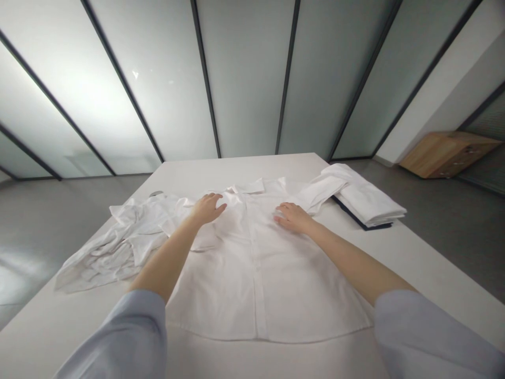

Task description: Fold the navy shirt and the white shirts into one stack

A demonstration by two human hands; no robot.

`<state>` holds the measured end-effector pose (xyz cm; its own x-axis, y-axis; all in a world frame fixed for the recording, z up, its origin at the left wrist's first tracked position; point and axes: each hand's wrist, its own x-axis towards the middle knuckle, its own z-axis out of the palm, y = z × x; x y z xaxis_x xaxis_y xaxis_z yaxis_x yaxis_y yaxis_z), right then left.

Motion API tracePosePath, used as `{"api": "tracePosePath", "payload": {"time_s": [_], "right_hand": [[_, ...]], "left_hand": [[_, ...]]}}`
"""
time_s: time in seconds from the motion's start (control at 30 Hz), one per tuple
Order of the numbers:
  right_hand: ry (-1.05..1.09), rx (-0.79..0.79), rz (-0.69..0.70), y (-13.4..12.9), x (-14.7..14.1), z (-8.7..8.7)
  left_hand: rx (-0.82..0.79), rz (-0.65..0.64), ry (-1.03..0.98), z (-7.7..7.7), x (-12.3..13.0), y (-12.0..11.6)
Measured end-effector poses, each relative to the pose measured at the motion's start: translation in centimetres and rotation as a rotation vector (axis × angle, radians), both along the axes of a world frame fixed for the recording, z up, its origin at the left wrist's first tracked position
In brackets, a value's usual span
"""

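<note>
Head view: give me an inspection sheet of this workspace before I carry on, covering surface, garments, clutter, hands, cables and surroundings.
Surface: pale table, smooth where bare.
Job's things: white shirt spread front up, collar at the far end, hem nearest the person, light creases.
Clutter: crumpled white garments on the left; folded white stack over a dark item on the right; small grey object, partly hidden.
Hands: left hand and right hand open at the shirt's upper part; exact contact unclear.
Cables: nothing seen.
Surroundings: frosted panels, wooden cabinet.
</note>
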<state>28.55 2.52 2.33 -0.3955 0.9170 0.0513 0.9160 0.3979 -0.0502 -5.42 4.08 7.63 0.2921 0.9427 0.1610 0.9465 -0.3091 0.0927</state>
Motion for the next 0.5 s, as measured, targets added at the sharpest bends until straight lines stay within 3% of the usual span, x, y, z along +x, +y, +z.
{"api": "tracePosePath", "payload": {"time_s": [0.1,0.23,0.33,0.5], "right_hand": [[0.025,-0.012,-0.126,2.1,-1.1,-0.7],[0.006,-0.067,-0.187,2.7,-1.0,-2.6],[0.001,-0.083,-0.129,1.9,-0.1,-3.4],[-0.010,-0.099,-0.028,-0.8,1.1,-2.9]], "left_hand": [[-0.015,0.032,0.075,-3.4,2.3,0.9],[-0.080,0.116,0.091,-6.6,2.2,1.4],[-0.150,0.167,0.079,-6.6,0.9,1.8],[-0.284,0.187,0.082,-4.3,0.1,2.9]]}}
